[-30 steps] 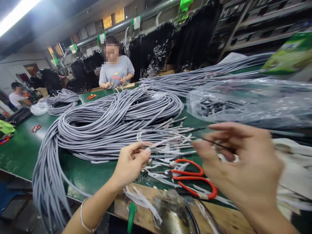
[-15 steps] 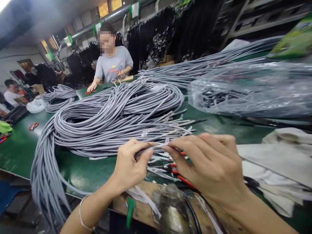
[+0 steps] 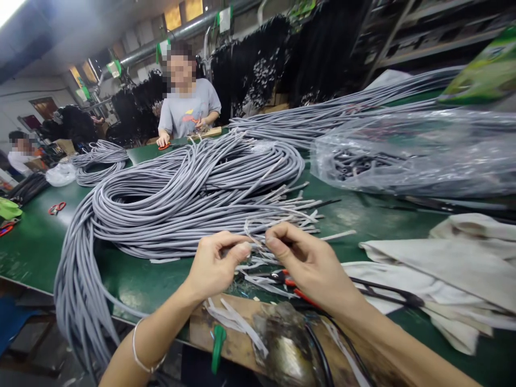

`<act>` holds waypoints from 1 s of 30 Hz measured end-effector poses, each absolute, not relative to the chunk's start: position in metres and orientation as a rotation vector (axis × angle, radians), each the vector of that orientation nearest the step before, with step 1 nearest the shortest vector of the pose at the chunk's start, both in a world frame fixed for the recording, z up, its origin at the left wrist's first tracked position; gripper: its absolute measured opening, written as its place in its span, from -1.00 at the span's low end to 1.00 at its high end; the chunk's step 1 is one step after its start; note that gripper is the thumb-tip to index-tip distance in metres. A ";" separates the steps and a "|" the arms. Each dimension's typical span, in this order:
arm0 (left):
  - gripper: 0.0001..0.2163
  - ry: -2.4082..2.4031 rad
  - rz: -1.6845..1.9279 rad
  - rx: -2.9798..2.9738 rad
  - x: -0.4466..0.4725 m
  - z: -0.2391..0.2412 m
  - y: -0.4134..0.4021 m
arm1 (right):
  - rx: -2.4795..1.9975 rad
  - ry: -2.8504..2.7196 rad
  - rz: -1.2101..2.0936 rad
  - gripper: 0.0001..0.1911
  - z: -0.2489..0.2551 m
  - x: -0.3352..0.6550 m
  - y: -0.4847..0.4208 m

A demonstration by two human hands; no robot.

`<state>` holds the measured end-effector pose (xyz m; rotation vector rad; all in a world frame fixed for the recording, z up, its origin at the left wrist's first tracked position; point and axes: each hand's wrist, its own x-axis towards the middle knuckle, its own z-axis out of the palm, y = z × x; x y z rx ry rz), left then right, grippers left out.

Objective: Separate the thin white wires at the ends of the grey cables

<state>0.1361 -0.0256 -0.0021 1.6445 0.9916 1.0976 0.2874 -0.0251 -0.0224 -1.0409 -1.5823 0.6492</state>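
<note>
The person's left hand [image 3: 213, 266] and right hand [image 3: 310, 263] met just above the near edge of the green table [image 3: 32, 252], each pinching shut on the stripped end of one gray cable [image 3: 253, 243], thumb against forefinger. That end belonged to the big coil of gray cables [image 3: 181, 199] spread across the middle of the table, whose many loose ends fanned out right behind the fingers. I thought the fine strands could easily snag on a neighbouring end, since they lay so close together. The red-handled scissors [image 3: 288, 280] lay partly hidden under the right hand, so a dropped wrist might have met the blades. Loose white strips [image 3: 237, 322] on the wooden board [image 3: 374, 365] at the near edge could have slid off.
</note>
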 end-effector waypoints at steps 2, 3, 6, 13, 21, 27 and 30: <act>-0.79 1.030 1.136 1.723 0.137 -0.002 -0.027 | -1.044 -1.535 0.775 -0.51 -0.020 0.286 -0.026; -0.79 1.043 1.149 1.762 0.138 -0.001 -0.028 | -1.040 -1.510 0.832 -0.49 -0.019 0.285 -0.027; -0.79 1.049 1.155 1.800 0.140 -0.001 -0.031 | -1.024 -1.433 0.968 -0.46 -0.015 0.284 -0.028; -0.82 0.967 1.127 1.597 0.141 -0.002 -0.027 | -0.960 -1.261 1.124 -0.44 -0.016 0.284 -0.026; -0.80 0.914 1.023 1.439 0.142 0.001 -0.022 | -0.920 -1.390 0.906 -0.53 -0.009 0.297 -0.028; -0.78 0.916 1.067 1.578 0.147 0.010 -0.020 | -0.981 -1.508 0.599 -0.53 -0.003 0.303 -0.029; -0.65 0.863 0.981 1.488 0.152 0.009 -0.021 | -1.002 -1.513 0.585 -0.50 -0.002 0.303 -0.028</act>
